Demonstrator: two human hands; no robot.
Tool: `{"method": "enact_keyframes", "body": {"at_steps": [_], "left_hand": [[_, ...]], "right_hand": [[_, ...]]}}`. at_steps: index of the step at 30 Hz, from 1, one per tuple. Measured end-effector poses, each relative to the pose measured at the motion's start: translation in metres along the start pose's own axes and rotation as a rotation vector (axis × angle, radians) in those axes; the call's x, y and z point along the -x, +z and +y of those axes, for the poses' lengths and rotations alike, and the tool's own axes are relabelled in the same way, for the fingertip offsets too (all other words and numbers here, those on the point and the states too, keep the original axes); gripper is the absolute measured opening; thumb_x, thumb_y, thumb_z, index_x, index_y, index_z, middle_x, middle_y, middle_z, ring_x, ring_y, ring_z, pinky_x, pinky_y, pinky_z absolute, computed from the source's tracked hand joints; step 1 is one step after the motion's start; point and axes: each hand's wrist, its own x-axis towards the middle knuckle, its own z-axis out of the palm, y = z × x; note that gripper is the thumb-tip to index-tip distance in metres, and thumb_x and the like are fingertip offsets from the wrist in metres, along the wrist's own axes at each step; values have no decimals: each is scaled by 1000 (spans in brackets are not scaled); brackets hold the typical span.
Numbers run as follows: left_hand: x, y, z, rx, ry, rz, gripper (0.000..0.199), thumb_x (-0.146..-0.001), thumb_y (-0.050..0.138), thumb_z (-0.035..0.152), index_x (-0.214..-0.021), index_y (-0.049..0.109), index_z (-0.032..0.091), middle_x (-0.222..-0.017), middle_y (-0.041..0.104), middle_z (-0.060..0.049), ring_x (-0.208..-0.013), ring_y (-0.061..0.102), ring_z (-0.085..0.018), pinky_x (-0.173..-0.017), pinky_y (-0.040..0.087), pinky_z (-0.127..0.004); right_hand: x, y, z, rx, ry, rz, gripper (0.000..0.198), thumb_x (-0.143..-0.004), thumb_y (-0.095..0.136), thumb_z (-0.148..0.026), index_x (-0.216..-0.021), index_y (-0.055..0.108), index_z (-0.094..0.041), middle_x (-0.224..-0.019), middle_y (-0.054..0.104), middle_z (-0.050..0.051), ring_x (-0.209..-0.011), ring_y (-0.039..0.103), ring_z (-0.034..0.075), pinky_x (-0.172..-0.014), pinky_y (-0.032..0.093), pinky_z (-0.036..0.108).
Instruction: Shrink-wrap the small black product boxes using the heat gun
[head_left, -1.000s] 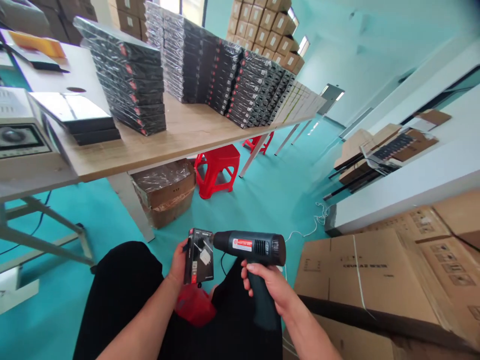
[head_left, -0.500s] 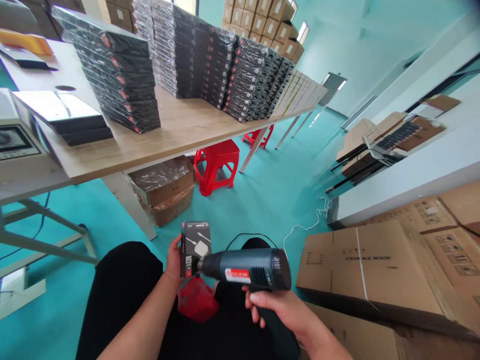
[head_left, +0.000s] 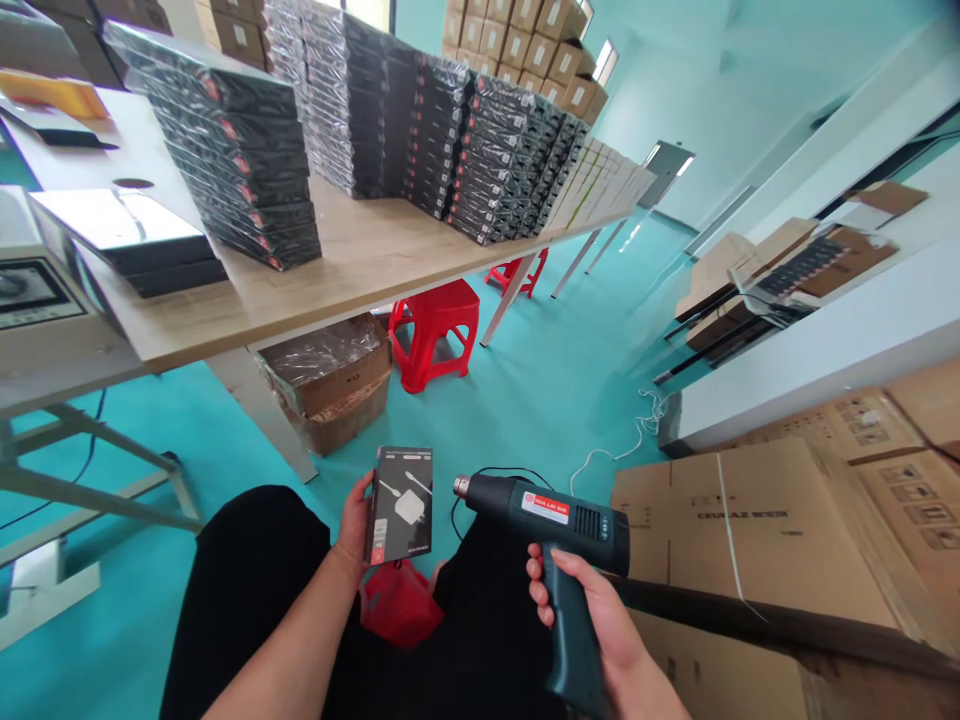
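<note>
My left hand (head_left: 354, 520) grips the left edge of a black charger box (head_left: 402, 507), which is held upright with its printed front towards me, showing a white adapter and cables. In my right hand (head_left: 574, 590) is a dark green heat gun (head_left: 559, 515), fingers wrapped round its handle. Its metal nozzle points left at the box, with a gap between them. Below the box, something red (head_left: 401, 603) shows between my black-clad legs; its kind is unclear.
On the wooden table (head_left: 345, 255) stand tall stacks of film-wrapped black boxes (head_left: 232, 150). Beneath it are a carton of clear film (head_left: 330, 370) and a red stool (head_left: 435, 330). Large cartons (head_left: 735, 540) fill the right side. A white cable (head_left: 637, 430) lies on the floor.
The heat gun has moved right, away from the box, and its nozzle no longer overlaps it. The box has shifted slightly right and turned its front more towards me.
</note>
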Motion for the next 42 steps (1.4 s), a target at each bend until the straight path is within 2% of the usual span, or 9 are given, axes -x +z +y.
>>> {"method": "enact_keyframes", "body": {"at_steps": [7,14,18,23,29,34,35,40,42], "left_hand": [[-4,-3,-8,-41,-146,-116,45,-74,47,48,-90,61,8,-73,68,-11,-70,64,-26,-68,49,-36],[-9,-9,-12,-89,-179,-138,40,-74,49,45,-84,62,8,-71,67,-12,-63,64,-24,-64,50,-36],[-11,-9,-14,-125,-192,-148,40,-74,50,45,-84,62,8,-77,68,-13,-67,64,-25,-66,50,-36],[-7,-8,-12,-137,-200,-152,40,-75,49,46,-86,62,9,-76,68,-12,-66,64,-25,-65,50,-37],[-6,-9,-11,-134,-158,-101,42,-73,51,47,-86,61,8,-72,68,-13,-64,64,-27,-62,51,-37],[-9,-8,-11,-98,-126,-76,42,-73,52,46,-89,61,8,-76,68,-13,-69,64,-27,-65,51,-38],[-9,-7,-10,-79,-114,-68,41,-73,52,45,-89,61,9,-76,68,-12,-70,64,-26,-65,51,-37],[-6,-6,-6,-5,-86,-87,43,-73,50,47,-89,61,8,-77,68,-13,-73,64,-27,-67,50,-39],[-6,-6,-4,22,-63,-112,45,-74,49,48,-92,61,8,-81,67,-13,-77,63,-28,-68,50,-39]], "right_hand": [[-4,0,-15,-97,41,-51,26,-75,55,-32,-93,59,-14,-78,58,3,-61,53,9,-50,43,18],[-11,12,-15,-28,32,-57,27,-73,56,-34,-92,60,-14,-77,60,3,-60,54,9,-50,43,19],[-7,29,-16,167,-30,-115,30,-72,57,-35,-92,60,-13,-77,62,5,-58,56,11,-49,43,21],[4,44,-25,613,27,-342,31,-66,62,-30,-89,63,-10,-71,64,7,-53,57,13,-45,42,23],[-6,56,-39,553,-175,-142,32,-71,57,-35,-94,61,-13,-78,62,5,-61,58,13,-51,46,24],[5,57,-34,746,27,-445,23,-65,63,-28,-81,64,-11,-67,62,4,-52,56,12,-46,43,23],[7,55,-33,761,31,-454,21,-65,64,-27,-78,64,-11,-66,62,4,-52,56,12,-46,43,23],[3,42,-25,564,-117,-100,29,-72,57,-35,-92,61,-15,-75,62,4,-60,57,12,-51,46,24],[3,35,-19,549,-61,-110,31,-71,58,-35,-93,61,-14,-75,62,5,-59,57,13,-50,46,24]]}}
